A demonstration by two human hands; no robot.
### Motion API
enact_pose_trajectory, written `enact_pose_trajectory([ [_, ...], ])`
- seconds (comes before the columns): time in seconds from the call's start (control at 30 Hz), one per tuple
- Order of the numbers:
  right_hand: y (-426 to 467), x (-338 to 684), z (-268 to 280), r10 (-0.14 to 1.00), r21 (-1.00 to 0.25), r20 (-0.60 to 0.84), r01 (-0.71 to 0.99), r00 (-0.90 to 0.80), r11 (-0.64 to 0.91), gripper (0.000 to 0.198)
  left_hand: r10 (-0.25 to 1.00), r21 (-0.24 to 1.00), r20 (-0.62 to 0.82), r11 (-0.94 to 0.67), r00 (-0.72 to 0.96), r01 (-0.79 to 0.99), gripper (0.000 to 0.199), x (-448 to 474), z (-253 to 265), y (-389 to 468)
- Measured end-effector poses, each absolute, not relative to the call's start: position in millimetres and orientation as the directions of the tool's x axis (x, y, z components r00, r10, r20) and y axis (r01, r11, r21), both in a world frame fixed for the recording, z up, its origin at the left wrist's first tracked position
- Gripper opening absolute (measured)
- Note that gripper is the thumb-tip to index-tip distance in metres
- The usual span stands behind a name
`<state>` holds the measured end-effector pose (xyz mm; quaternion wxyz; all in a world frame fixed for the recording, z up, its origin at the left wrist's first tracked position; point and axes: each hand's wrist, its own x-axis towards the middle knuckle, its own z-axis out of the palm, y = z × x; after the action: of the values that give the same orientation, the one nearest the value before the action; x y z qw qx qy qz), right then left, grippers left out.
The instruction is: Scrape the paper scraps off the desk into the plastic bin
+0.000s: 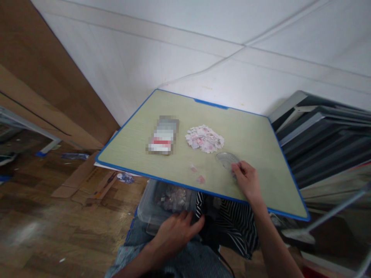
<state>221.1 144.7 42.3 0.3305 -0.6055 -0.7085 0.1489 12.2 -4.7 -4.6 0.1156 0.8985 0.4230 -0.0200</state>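
My right hand [245,177] pinches the near edge of a clear, half-round plastic piece [227,159] just above the pale green board [255,135]. Beyond that piece lies a heap of small white and pink paper scraps [204,138]. Two or so loose pinkish scraps [201,179] lie nearer the front edge. Below the board, my left hand [181,227] rests by the near rim of a clear plastic box [147,206], thumb apart from the fingers and nothing visible in it. Small clear packets or scraps [175,197], hard to make out, fill part of the box.
A blurred-out phone-like object [164,135] lies on the board's left. Folded dark grey panels [324,131] lean at the right. A white wall [203,50] stands behind. Flattened cardboard [81,181] and a small bottle [125,178] lie on the floor. Black-and-white striped cloth [237,220] hangs below the board.
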Motion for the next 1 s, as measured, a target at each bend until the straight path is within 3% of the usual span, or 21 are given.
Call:
enact_pose_trajectory([
  [1.0,164.4,151.9,37.2,0.921,-0.530,0.207,0.754,-0.329,0.388,0.029,0.757,0.174,-0.107,-0.624,0.645,0.762,0.045,12.3,-6.1,-4.3],
])
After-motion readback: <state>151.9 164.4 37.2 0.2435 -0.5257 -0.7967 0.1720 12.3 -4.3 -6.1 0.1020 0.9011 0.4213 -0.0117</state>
